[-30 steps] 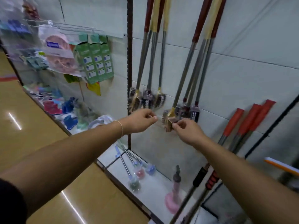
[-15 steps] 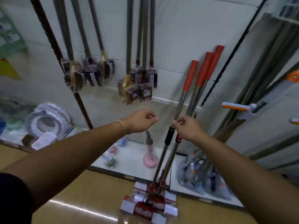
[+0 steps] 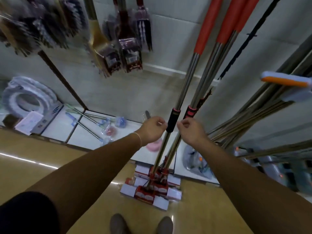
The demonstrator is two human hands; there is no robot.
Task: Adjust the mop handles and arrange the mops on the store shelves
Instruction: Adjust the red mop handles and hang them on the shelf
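Left hand [image 3: 152, 130] reached black collar [image 3: 173, 119] on steel mop handle [image 3: 187, 78]; right hand [image 3: 190, 131] alongside; fingers [image 3: 160, 123] curled, grasp unclear.

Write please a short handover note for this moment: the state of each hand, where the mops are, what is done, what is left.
Left hand: fingers curled, at the black collar of one mop handle; grip unclear.
Right hand: fingers curled, just below the red-black collar of the next handle; grip unclear.
Mops: three red grips lean on the wall; packaged heads stand on the floor.
Done: nothing visibly finished.
Left: adjust the handles, arrange the mops.
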